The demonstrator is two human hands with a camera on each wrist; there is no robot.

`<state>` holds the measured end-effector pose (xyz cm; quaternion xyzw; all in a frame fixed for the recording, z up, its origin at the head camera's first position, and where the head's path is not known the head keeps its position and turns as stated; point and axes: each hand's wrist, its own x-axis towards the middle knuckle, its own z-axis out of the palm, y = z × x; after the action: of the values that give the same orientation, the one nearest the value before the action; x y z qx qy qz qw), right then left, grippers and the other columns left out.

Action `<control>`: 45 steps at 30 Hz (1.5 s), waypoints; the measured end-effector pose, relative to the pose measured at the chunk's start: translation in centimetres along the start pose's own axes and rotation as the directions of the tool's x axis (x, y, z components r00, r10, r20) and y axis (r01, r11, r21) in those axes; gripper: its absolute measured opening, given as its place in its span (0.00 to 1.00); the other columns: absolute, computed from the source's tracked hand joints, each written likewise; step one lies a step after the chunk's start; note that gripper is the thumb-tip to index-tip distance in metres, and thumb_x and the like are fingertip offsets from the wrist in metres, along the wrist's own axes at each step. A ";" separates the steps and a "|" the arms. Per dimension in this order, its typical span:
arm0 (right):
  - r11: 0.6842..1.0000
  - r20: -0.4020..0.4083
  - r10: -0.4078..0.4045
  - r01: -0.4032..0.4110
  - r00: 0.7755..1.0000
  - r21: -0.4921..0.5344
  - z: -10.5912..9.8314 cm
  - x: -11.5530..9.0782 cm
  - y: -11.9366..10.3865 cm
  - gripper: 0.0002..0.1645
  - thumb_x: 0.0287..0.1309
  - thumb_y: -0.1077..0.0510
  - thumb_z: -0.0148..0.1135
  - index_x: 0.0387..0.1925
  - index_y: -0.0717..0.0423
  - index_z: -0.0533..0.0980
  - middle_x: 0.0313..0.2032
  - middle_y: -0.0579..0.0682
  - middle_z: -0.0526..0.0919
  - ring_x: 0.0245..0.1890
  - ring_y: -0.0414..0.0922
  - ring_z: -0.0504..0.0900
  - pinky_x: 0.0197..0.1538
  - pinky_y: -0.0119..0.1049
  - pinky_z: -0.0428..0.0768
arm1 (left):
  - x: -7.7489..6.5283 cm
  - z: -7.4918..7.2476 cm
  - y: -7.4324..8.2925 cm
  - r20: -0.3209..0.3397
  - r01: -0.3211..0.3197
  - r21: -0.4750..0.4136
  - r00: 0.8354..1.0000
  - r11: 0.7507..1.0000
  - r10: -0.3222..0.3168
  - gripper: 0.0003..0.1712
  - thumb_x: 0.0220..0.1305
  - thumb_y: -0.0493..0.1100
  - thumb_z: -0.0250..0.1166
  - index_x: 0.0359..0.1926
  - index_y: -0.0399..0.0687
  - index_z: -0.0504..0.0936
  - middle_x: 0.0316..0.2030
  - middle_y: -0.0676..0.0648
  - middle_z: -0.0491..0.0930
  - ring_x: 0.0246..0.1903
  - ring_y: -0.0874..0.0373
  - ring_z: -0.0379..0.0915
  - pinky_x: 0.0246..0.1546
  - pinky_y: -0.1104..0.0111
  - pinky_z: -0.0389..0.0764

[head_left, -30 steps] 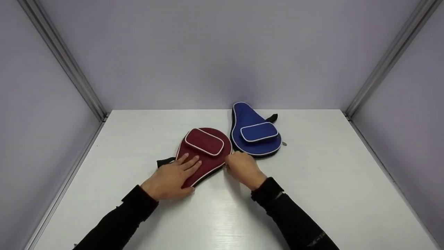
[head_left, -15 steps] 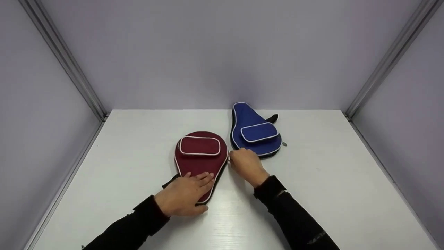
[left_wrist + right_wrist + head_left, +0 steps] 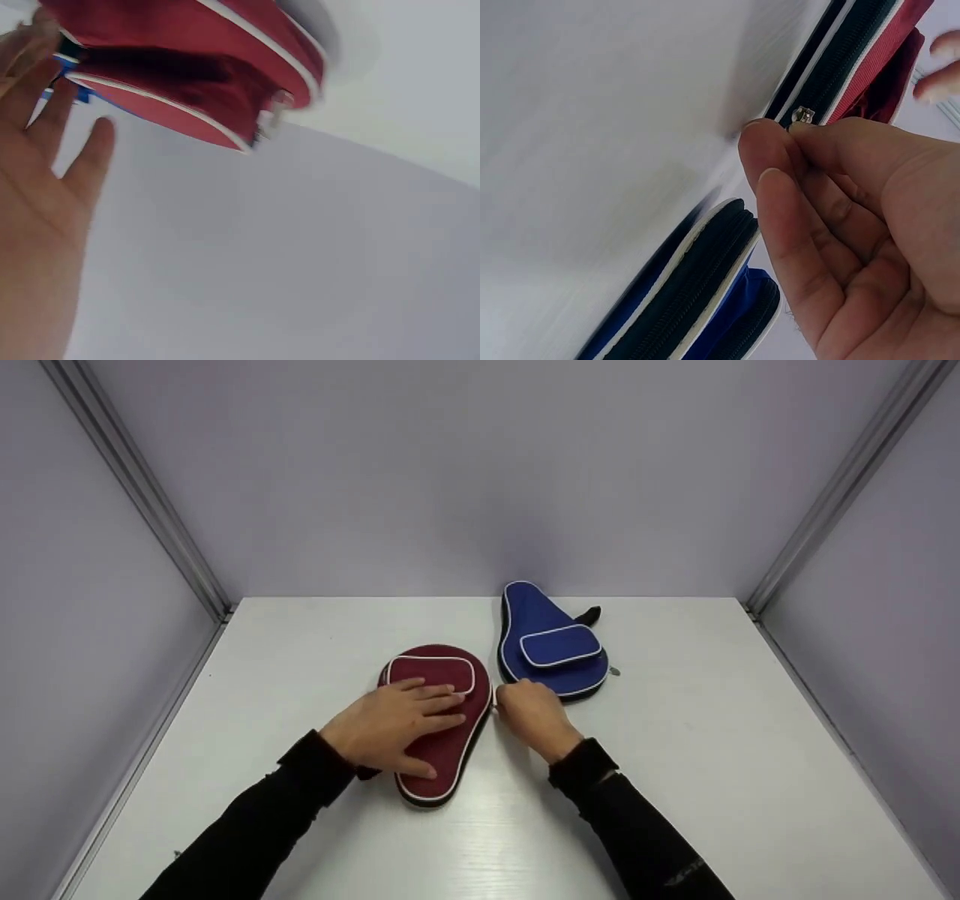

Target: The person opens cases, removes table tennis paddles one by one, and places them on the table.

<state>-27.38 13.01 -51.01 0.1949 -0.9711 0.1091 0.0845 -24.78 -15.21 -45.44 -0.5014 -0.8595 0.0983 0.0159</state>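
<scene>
A dark red table tennis bat case (image 3: 450, 776) with white piping lies on the table, its narrow end towards me and its raised front pocket at the far end. My left hand (image 3: 394, 724) spreads over it with straight fingers, fingertips across the pocket's near edge and thumb over the narrow part. At the case's right side, my right hand (image 3: 536, 718) pinches the zip pull between thumb and forefinger. The metal zip slider (image 3: 802, 115) shows just beyond those fingertips in the right wrist view, on the black zip band. The pull itself is mostly hidden by the fingers.
A blue bat case (image 3: 534, 611) of the same shape lies close behind the right hand, with a black strap (image 3: 589, 616) at its right. The white table (image 3: 712, 735) is bounded by a pale back wall (image 3: 480, 480) and side walls.
The red case has turned so its narrow end swings from lower left to pointing at me. My left hand has slid from the narrow end up to the pocket. The right hand barely moved.
</scene>
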 end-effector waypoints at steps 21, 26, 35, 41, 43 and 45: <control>0.999 -0.010 -0.050 0.050 0.999 0.021 5.1 1.5 2.9 0.09 0.71 0.58 0.76 0.32 0.55 0.88 0.33 0.59 0.95 0.31 0.65 0.94 0.30 0.63 0.89 | 1.2 2.1 -3.5 0.100 0.105 -0.236 0.991 0.966 -0.083 0.61 0.66 0.86 0.72 0.91 0.67 0.71 0.97 0.52 0.55 0.97 0.48 0.50 0.97 0.36 0.55; 0.995 -0.053 -0.092 0.093 0.994 0.021 4.4 1.1 2.4 0.10 0.70 0.59 0.77 0.30 0.53 0.87 0.31 0.57 0.93 0.30 0.62 0.93 0.30 0.62 0.89 | 1.2 2.5 -3.8 0.087 0.113 -0.252 0.992 0.961 -0.094 0.61 0.66 0.86 0.72 0.92 0.68 0.70 0.97 0.52 0.53 0.97 0.48 0.49 0.97 0.38 0.54; 0.978 -0.025 -0.177 0.179 0.984 0.110 0.3 -0.3 -0.4 0.09 0.69 0.65 0.78 0.30 0.57 0.88 0.30 0.58 0.93 0.34 0.62 0.94 0.37 0.61 0.92 | 1.2 3.3 -4.4 0.037 0.138 -0.248 0.990 0.959 -0.133 0.61 0.66 0.85 0.71 0.92 0.66 0.71 0.96 0.48 0.55 0.96 0.45 0.52 0.96 0.37 0.57; 0.980 -0.005 -0.192 0.192 0.981 0.058 -0.1 -0.4 -0.9 0.07 0.69 0.64 0.80 0.32 0.56 0.90 0.31 0.54 0.95 0.34 0.57 0.95 0.38 0.56 0.92 | 1.8 3.5 -4.6 0.034 0.171 -0.241 0.985 0.955 -0.168 0.60 0.68 0.86 0.70 0.92 0.66 0.71 0.97 0.48 0.55 0.96 0.45 0.51 0.96 0.36 0.57; 0.978 0.000 -0.199 0.198 0.980 0.060 0.0 -0.4 -1.0 0.07 0.70 0.63 0.80 0.33 0.56 0.90 0.31 0.54 0.95 0.34 0.58 0.96 0.38 0.56 0.92 | 1.9 3.4 -4.6 0.030 0.179 -0.244 0.984 0.953 -0.178 0.60 0.68 0.86 0.70 0.91 0.64 0.72 0.96 0.47 0.56 0.96 0.45 0.52 0.95 0.35 0.58; 0.976 0.005 -0.206 0.205 0.979 0.069 0.0 -0.4 -1.1 0.07 0.71 0.63 0.79 0.33 0.56 0.90 0.32 0.55 0.95 0.34 0.58 0.96 0.38 0.57 0.92 | 2.0 3.3 -4.6 0.027 0.191 -0.251 0.981 0.949 -0.191 0.60 0.69 0.85 0.70 0.91 0.63 0.72 0.96 0.47 0.57 0.96 0.44 0.52 0.95 0.34 0.59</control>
<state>-26.57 12.20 -50.91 0.2975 -0.9420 0.1315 0.0830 -30.13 -16.20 -47.95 -0.4137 -0.9095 -0.0132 -0.0395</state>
